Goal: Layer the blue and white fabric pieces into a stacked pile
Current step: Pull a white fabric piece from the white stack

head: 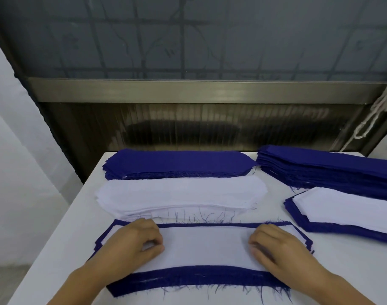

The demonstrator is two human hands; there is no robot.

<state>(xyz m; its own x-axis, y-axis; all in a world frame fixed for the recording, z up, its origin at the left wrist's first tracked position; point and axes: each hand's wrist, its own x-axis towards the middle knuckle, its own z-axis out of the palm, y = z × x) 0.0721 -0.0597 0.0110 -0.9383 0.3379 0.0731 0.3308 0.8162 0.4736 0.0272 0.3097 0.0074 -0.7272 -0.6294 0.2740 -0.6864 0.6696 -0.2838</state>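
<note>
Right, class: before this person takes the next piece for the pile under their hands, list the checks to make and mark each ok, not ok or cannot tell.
1. White piece lies flat on the near layered pile: ok.
2. Blue border shows on every visible side of it: ok, wider at the near edge.
3. Left hand and right hand rest on the white piece, fingers curled: ok.
4. Blue supply stack within view behind: ok.
5. White supply stack beside it: ok.
6. Layer count in the pile: cannot tell.
</note>
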